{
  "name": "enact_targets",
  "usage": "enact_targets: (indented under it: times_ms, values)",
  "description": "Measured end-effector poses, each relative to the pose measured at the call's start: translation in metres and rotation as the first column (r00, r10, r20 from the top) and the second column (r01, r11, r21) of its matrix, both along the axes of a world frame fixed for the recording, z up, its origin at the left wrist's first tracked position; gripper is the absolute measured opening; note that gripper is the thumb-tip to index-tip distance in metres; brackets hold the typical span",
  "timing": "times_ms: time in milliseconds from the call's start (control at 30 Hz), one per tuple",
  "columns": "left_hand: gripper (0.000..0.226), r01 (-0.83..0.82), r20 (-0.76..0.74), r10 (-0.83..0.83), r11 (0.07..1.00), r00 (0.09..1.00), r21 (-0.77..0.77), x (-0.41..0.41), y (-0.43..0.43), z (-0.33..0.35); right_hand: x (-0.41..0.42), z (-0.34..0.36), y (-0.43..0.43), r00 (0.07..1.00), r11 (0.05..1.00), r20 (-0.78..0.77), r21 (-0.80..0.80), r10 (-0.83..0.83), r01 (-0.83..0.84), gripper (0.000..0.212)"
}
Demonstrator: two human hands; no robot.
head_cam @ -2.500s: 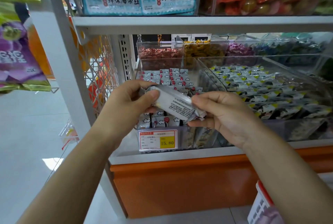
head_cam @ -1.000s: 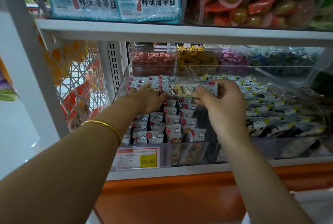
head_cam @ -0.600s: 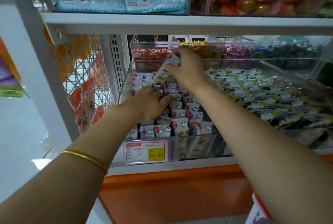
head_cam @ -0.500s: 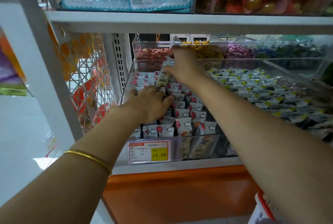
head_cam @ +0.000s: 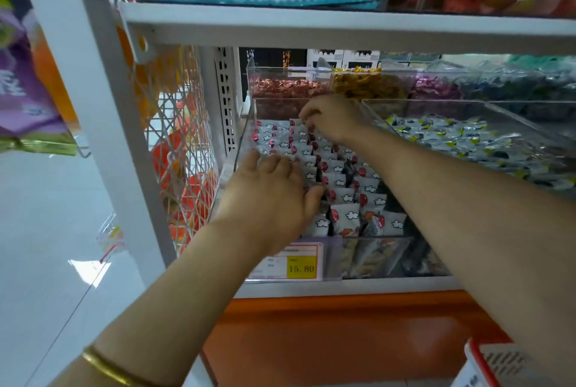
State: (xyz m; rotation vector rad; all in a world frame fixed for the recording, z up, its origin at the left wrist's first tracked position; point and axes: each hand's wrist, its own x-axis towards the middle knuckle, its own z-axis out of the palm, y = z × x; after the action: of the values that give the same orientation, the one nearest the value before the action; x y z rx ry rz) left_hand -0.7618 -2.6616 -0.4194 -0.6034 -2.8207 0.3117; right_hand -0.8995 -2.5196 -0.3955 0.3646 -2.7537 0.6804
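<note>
A clear plastic bin (head_cam: 249, 125) on the shelf holds rows of small white snack packets (head_cam: 346, 215) with red spots and cloud prints. My left hand (head_cam: 271, 193) lies flat on the packets at the bin's left side, fingers stretched forward and pressing on them. My right hand (head_cam: 333, 118) reaches to the back of the same bin, its fingertips curled down among the rear packets; whether they pinch a packet is hidden. A gold bangle (head_cam: 106, 368) sits on my left wrist.
A yellow price tag (head_cam: 300, 265) reading 15.80 hangs on the bin's front. A second bin of black-and-white packets (head_cam: 467, 143) stands to the right. Candy bins (head_cam: 290, 87) sit behind. The white shelf (head_cam: 311, 28) above carries seaweed bags. A red-rimmed basket (head_cam: 492, 365) is at lower right.
My right hand carried the packet from in front of me to the back of the bin and lowered it among the rear rows. My left hand moved onto the packets and stayed pressed there.
</note>
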Motion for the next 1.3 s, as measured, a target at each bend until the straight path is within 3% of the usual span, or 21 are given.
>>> enact_targets:
  times_ms: [100,300,400,500,633,767,933,1067,1167,1233,1300]
  values:
    - [0.075,0.02,-0.006,-0.019,0.999,1.0,0.05,0.0,-0.001,0.0,-0.01,-0.002,-0.006,0.996,0.992,-0.084,0.115,-0.033,0.043,0.027]
    - [0.068,0.035,0.006,-0.036,0.995,0.999,0.09,0.001,0.0,0.001,-0.02,-0.016,-0.021,0.988,0.945,-0.084,0.291,-0.132,0.151,0.021]
    - [0.067,0.034,-0.011,-0.033,0.995,0.999,0.097,0.0,0.0,0.0,-0.02,-0.013,-0.024,0.982,0.939,-0.117,0.296,-0.149,0.177,0.013]
    - [0.066,0.032,-0.01,-0.031,0.991,0.999,0.132,0.0,0.0,0.0,-0.014,0.0,-0.023,0.983,0.976,-0.155,0.173,-0.103,0.129,0.011]
    - [0.059,0.059,-0.005,-0.061,0.948,0.998,0.312,0.001,-0.001,0.005,0.015,0.019,-0.012,0.92,0.969,-0.319,-0.164,-0.227,0.182,0.014]
    - [0.05,0.057,-0.004,-0.077,0.699,0.997,0.713,0.007,-0.002,0.017,0.072,0.021,0.006,0.885,0.813,-0.324,-0.574,-0.334,0.097,0.011]
    - [0.043,-0.083,0.127,-0.087,0.395,0.988,0.915,0.028,-0.006,0.022,0.148,0.004,0.016,0.968,0.495,-0.085,-0.868,-0.235,0.044,0.012]
    - [0.021,-0.205,0.228,-0.225,0.124,0.947,0.971,0.046,-0.01,0.023,0.19,-0.006,0.018,0.991,0.299,-0.004,-0.953,-0.131,0.036,0.014]
    - [0.025,-0.2,0.176,-0.242,-0.079,0.954,0.977,0.052,-0.01,0.021,0.203,-0.006,0.021,0.997,0.221,0.004,-0.975,-0.073,0.02,0.013]
    - [0.032,-0.162,0.141,-0.183,-0.102,0.973,0.982,0.053,-0.008,0.02,0.206,-0.006,0.021,0.999,0.186,0.025,-0.982,-0.027,0.029,0.012]
    - [0.038,-0.182,0.157,-0.165,-0.144,0.974,0.973,0.052,-0.007,0.017,0.206,-0.006,0.021,0.997,0.08,0.039,-0.996,0.062,0.034,0.011]
